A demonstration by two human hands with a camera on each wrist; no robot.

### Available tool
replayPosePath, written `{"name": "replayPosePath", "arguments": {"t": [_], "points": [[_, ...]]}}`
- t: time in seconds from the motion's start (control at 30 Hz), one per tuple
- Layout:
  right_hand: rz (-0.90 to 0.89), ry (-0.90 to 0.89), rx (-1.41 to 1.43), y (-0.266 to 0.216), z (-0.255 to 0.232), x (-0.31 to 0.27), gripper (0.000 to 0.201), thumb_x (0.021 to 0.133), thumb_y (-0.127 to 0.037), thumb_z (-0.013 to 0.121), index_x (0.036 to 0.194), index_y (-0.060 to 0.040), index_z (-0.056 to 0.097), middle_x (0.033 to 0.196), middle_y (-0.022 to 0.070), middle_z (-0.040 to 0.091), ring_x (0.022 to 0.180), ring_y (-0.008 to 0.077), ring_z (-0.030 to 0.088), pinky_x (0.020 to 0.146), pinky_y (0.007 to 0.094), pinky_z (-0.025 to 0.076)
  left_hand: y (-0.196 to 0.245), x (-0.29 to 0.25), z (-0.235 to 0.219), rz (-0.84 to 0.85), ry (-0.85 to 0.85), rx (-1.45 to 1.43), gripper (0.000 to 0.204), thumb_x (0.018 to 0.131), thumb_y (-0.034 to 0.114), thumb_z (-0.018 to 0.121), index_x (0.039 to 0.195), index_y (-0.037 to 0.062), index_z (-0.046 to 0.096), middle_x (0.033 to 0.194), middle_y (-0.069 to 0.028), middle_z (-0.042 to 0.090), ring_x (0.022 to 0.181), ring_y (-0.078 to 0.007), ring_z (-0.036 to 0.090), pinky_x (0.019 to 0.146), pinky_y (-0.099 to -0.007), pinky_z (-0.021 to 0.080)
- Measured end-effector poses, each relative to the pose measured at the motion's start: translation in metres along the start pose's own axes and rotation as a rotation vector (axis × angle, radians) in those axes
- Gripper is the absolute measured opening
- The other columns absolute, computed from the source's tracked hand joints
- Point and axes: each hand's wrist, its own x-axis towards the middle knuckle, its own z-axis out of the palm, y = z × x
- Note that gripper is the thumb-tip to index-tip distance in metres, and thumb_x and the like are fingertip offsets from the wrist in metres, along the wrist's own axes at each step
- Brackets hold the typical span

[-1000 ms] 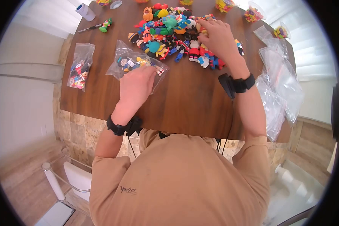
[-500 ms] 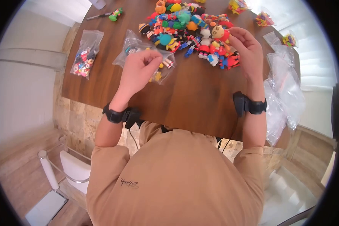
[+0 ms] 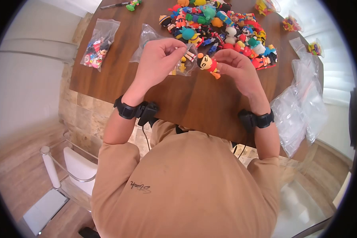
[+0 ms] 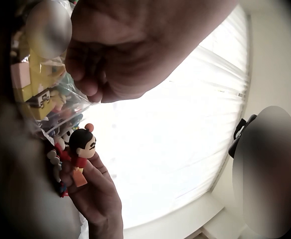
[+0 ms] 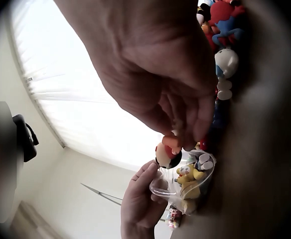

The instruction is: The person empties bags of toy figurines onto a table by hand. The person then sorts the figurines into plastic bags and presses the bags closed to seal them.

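Observation:
My right hand (image 3: 242, 72) pinches a small toy figure (image 3: 207, 63) by its lower body; it has black hair, an orange ball on its head and a red top. The left hand (image 3: 159, 59), fingers curled, pinches the edge of a clear plastic bag (image 3: 141, 44). Yellow figures (image 5: 188, 181) and other toys lie inside that bag, as the right wrist view shows. In the left wrist view the held figure (image 4: 81, 147) is beside the bag's mouth, outside the plastic. The left hand covers part of the bag in the head view.
A large pile of toy figures (image 3: 226, 29) spreads across the far table. At left lies a filled bag (image 3: 99, 49), with a marker (image 3: 114, 6) and a green figure (image 3: 133, 5) beyond. Flat plastic bags (image 3: 295, 115) lie along the right edge, near tubs of colourful pieces (image 3: 291, 23).
The right hand took the figure from the pile and brought it left and nearer, beside the bag. My left hand rose from over the bag and now pinches its edge. The head view shifted.

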Motion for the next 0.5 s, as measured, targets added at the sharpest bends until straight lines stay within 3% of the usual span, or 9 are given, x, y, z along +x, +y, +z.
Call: {"name": "replayPosePath", "arguments": {"t": [0.03, 0.13, 0.27, 0.33, 0.5], "points": [[0.003, -0.006, -0.015, 0.001, 0.002, -0.001, 0.026, 0.089, -0.004, 0.068, 0.114, 0.0014, 0.063, 0.104, 0.0038, 0.068, 0.093, 0.0113, 0.065, 0.081, 0.0255, 0.054, -0.001, 0.001, 0.001, 0.002, -0.009, -0.024, 0.014, 0.093, 0.011, 0.066, 0.097, -0.0016, 0.071, 0.066, 0.0041, 0.061, 0.053, -0.0006, 0.048, 0.047, -0.0187, 0.035], [0.013, -0.027, 0.339, 0.01, 0.007, -0.004, 0.033, 0.087, 0.001, 0.068, 0.118, -0.0002, 0.061, 0.113, 0.0075, 0.066, 0.1, 0.0157, 0.065, 0.086, 0.0303, 0.055, 0.002, 0.001, 0.002, -0.026, -0.012, 0.061, 0.014, 0.093, 0.012, 0.066, 0.097, -0.0014, 0.071, 0.067, 0.0039, 0.061, 0.055, -0.0005, 0.049, 0.047, -0.0191, 0.036], [0.006, 0.019, 0.392, 0.014, 0.017, -0.01, 0.041, 0.087, 0.005, 0.066, 0.126, -0.0013, 0.055, 0.118, 0.0075, 0.062, 0.108, 0.0166, 0.062, 0.091, 0.0323, 0.054, 0.007, 0.001, 0.006, -0.075, 0.015, 0.027, 0.019, 0.09, 0.016, 0.066, 0.093, -0.0022, 0.071, 0.062, 0.0005, 0.06, 0.056, -0.004, 0.051, 0.052, -0.0236, 0.039], [0.005, 0.036, 0.44, 0.014, 0.025, -0.009, 0.044, 0.087, 0.006, 0.065, 0.129, -0.0017, 0.052, 0.119, 0.0073, 0.061, 0.11, 0.017, 0.061, 0.092, 0.0329, 0.054, -0.001, 0.002, 0.002, -0.008, -0.028, 0.058, 0.015, 0.093, 0.013, 0.066, 0.097, -0.0016, 0.07, 0.067, 0.0035, 0.06, 0.057, -0.0005, 0.05, 0.048, -0.0192, 0.036], [-0.018, 0.041, 0.44, 0.019, 0.023, -0.011, 0.045, 0.087, 0.008, 0.064, 0.129, -0.0025, 0.051, 0.12, 0.0072, 0.06, 0.11, 0.0174, 0.061, 0.093, 0.0334, 0.054, -0.001, 0.002, 0.003, -0.033, -0.027, 0.02, 0.015, 0.094, 0.013, 0.066, 0.098, -0.0012, 0.07, 0.067, 0.0037, 0.06, 0.057, -0.0007, 0.05, 0.048, -0.0185, 0.037]]}}
